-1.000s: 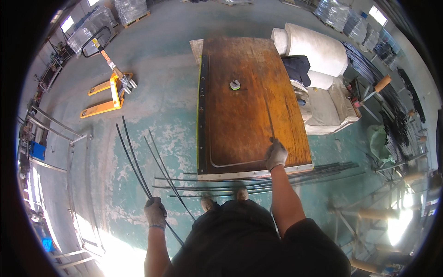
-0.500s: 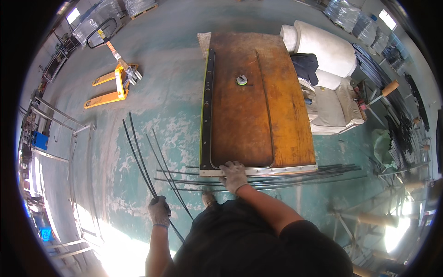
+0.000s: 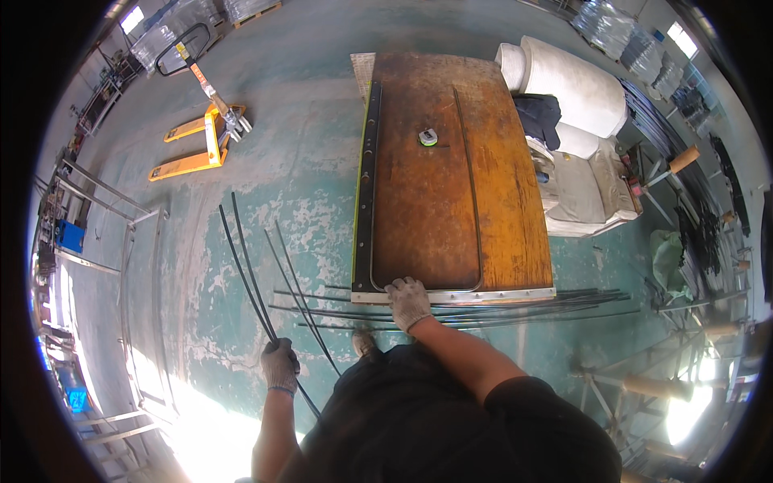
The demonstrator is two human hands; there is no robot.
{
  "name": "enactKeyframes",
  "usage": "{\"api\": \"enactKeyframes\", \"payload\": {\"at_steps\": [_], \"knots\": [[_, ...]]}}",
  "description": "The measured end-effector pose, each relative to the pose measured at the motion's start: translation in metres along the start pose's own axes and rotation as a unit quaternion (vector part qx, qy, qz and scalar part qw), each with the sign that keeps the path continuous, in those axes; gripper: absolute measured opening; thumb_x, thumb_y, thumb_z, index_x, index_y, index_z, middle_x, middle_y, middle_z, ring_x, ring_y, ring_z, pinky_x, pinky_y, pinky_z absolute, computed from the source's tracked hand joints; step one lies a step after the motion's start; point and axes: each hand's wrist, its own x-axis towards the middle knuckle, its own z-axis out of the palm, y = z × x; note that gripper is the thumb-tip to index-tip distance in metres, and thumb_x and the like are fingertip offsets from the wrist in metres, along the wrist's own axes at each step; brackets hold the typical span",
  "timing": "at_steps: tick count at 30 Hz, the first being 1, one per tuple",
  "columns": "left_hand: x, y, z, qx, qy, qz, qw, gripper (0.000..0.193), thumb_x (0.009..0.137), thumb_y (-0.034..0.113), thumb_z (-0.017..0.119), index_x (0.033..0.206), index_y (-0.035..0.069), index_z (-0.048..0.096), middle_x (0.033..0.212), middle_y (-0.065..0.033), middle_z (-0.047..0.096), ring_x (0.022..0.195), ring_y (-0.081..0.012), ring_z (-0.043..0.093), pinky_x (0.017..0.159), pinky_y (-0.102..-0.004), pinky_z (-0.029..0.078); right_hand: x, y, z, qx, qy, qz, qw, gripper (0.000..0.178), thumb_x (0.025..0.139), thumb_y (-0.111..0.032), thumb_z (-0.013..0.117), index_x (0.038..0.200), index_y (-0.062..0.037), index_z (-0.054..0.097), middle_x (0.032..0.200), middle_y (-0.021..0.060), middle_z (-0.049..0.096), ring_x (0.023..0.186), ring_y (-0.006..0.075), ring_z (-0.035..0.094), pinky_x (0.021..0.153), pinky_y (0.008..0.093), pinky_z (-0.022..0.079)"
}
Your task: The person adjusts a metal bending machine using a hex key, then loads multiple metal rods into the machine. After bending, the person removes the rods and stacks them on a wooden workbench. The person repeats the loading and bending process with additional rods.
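My gloved left hand (image 3: 280,366) is closed round a pair of thin dark rods (image 3: 248,274), which reach forward over the floor and back beside my leg. At the near edge of a brown wooden worktable (image 3: 515,201), my gloved right hand (image 3: 409,304) has its fingers bent over the near run of a bent rod (image 3: 467,173). That rod lies on the tabletop in a long U shape with rounded near corners. Its left side runs along a dark strip with studs (image 3: 364,185). The glove covers part of the pale edge strip (image 3: 499,295). A tape measure (image 3: 427,138) sits farther up the board.
More dark rods (image 3: 564,304) lie across the floor under the near table edge. A yellow pallet jack (image 3: 211,141) stands at the far left, metal frames (image 3: 121,241) nearer. Large white rolls (image 3: 576,84) and a dark cloth (image 3: 538,119) are right of the table.
The right hand's fingers have drawn closer together at the table edge. My left hand still holds its rods in nearly the same place. The whole view has shifted slightly.
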Motion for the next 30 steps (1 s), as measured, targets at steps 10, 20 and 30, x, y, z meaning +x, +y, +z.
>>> {"api": "enactKeyframes", "payload": {"at_steps": [10,20,30], "knots": [[0.004,0.001,0.001,0.009,0.009,0.0,1.0,0.014,0.106,0.017,0.073,0.103,0.003,0.069,0.067,-0.0033,0.059,0.046,-0.0161,0.054,0.041,-0.0331,0.041,0.012,-0.021,-0.028,0.012,-0.091,0.075,0.993,0.029,0.093,-0.035,0.084,0.111,-0.0125,0.08,0.113,0.011,0.077,0.116,0.0349,0.071,0.097,0.0524,0.056],[-0.006,0.004,-0.006,0.025,0.006,0.0,1.0,0.009,0.107,0.016,0.069,0.104,0.007,0.065,0.064,-0.0015,0.055,0.045,-0.0155,0.052,0.041,-0.0335,0.036,0.051,-0.021,-0.004,-0.001,-0.079,0.118,0.99,0.025,0.1,-0.034,0.076,0.104,-0.0094,0.079,0.107,0.014,0.082,0.107,0.035,0.078,0.091,0.0499,0.063],[-0.014,-0.004,-0.008,0.015,0.006,-0.012,1.0,0.015,0.106,0.017,0.073,0.102,0.005,0.067,0.065,-0.0026,0.058,0.045,-0.0163,0.056,0.041,-0.0329,0.04,0.067,-0.018,-0.004,0.005,-0.137,0.11,0.984,0.022,0.097,-0.026,0.075,0.108,-0.0086,0.083,0.105,0.0203,0.085,0.102,0.0402,0.084,0.087,0.0499,0.067]]}}
